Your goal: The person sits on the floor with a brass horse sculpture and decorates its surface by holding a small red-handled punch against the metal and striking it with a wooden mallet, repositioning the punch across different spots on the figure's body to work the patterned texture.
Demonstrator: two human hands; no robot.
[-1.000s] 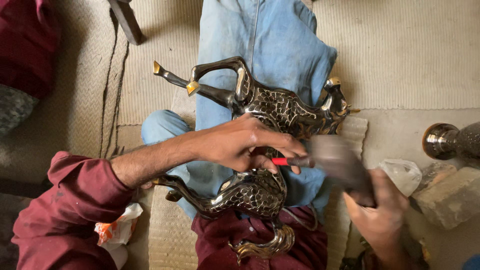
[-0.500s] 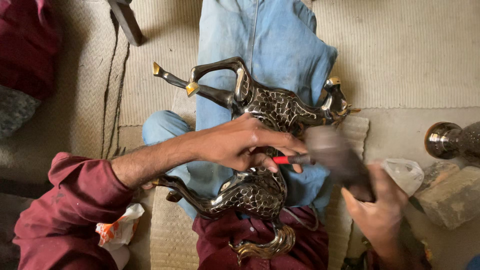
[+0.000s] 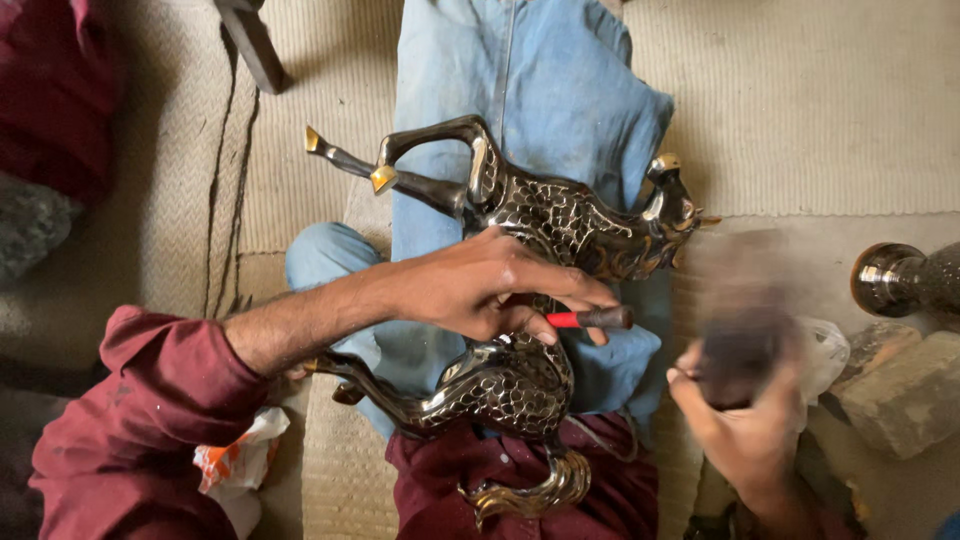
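Pinching a red-handled tool [image 3: 590, 319] against the metal horse figure [image 3: 520, 300], the left hand [image 3: 470, 285] keeps its grip clenched — the horse lies across the blue-trousered lap [image 3: 540, 90]. A stone block [image 3: 905, 390] and a metal vase [image 3: 900, 278] sit to the right, cut off by the edge. The right hand [image 3: 745, 430] grasps a hammer [image 3: 735, 320] — too blurred to make out, and now raised higher than half a second ago.
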